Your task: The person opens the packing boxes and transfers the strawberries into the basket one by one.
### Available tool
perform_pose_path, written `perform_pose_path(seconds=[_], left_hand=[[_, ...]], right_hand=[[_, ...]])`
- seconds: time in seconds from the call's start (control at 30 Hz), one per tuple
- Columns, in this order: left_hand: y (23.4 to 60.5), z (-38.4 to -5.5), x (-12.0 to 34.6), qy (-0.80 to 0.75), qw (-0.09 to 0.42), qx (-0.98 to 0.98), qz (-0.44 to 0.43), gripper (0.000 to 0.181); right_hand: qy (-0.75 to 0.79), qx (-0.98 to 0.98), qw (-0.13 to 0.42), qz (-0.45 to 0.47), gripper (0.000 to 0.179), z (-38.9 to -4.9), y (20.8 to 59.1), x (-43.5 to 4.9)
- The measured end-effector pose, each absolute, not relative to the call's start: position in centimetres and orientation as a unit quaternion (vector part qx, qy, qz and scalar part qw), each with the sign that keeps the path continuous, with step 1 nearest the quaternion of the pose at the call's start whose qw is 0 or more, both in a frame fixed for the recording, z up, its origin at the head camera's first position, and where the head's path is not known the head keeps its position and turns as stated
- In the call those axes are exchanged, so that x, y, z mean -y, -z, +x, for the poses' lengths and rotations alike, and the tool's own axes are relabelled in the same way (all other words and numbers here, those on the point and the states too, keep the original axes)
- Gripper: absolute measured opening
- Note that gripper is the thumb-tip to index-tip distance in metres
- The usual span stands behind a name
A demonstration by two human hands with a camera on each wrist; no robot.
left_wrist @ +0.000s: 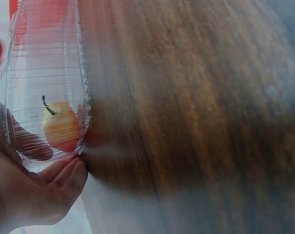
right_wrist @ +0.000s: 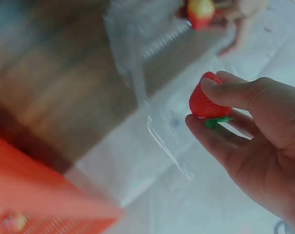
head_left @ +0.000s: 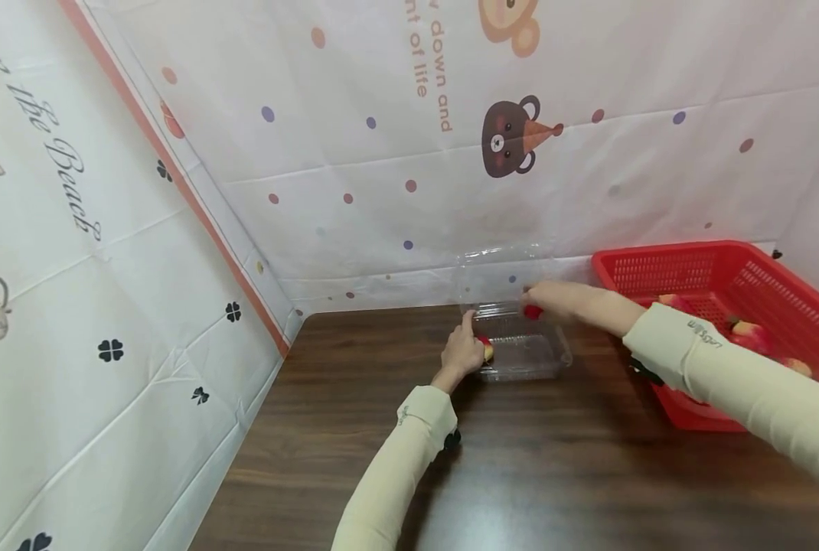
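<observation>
A clear plastic clamshell box (head_left: 530,373) stands on the table, its lid (head_left: 478,264) raised against the back wall covering. My left hand (head_left: 462,350) grips the box's left end, with the thumb (left_wrist: 32,144) on one side and the fingers around the corner. Inside at that end lies a yellow-and-red fruit (left_wrist: 62,126) with a dark stem. Over the box's right rear part, my right hand (head_left: 554,298) holds a red strawberry (right_wrist: 208,100) with green leaves. The thumb and fingers pinch it, leaves toward the palm in the right wrist view.
A red perforated basket (head_left: 664,256) stands to the right of the box, holding several red-and-yellow fruits (head_left: 750,335). My right forearm reaches across its front left part. Printed white sheeting (head_left: 382,153) hangs behind the brown wooden table (head_left: 354,383) and along its left side.
</observation>
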State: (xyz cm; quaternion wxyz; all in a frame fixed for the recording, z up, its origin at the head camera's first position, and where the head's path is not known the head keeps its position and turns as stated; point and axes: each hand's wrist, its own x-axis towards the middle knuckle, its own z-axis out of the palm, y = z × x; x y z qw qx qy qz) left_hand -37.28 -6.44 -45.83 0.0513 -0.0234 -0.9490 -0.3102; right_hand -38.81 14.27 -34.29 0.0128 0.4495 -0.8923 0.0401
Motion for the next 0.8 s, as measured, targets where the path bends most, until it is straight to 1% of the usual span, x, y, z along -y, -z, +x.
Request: perform_pose_path(seconds=[0.07,0.13,0.23,0.4,0.6,0.8], left_hand=[[45.9,-37.2,6.4,0.310,0.053,0.949,-0.026,0.065],[46.1,-37.0,6.3,0.311,0.054,0.949,-0.028,0.064],[46.5,-36.9,6.3,0.309,0.054,0.949,-0.028,0.064],[47.4,-36.7,6.6,0.299,0.036,0.953,-0.029,0.067],[47.3,-36.5,7.2,0.296,0.049,0.954,-0.023,0.066],[47.4,-36.4,7.6,0.293,0.044,0.955,-0.027,0.064]], right_hand=[[-0.048,0.888,0.059,0.453,0.032,-38.9,33.3,-14.6],[-0.057,0.890,0.090,0.443,0.032,-38.9,32.7,-15.1],[-0.068,0.898,0.115,0.420,0.031,-38.9,32.3,-15.7],[-0.070,0.913,0.132,0.381,0.033,-39.1,32.4,-16.8],[-0.056,0.928,0.154,0.336,0.035,-39.9,31.5,-18.5],[-0.047,0.957,0.114,0.264,0.035,-40.5,30.5,-22.1]])
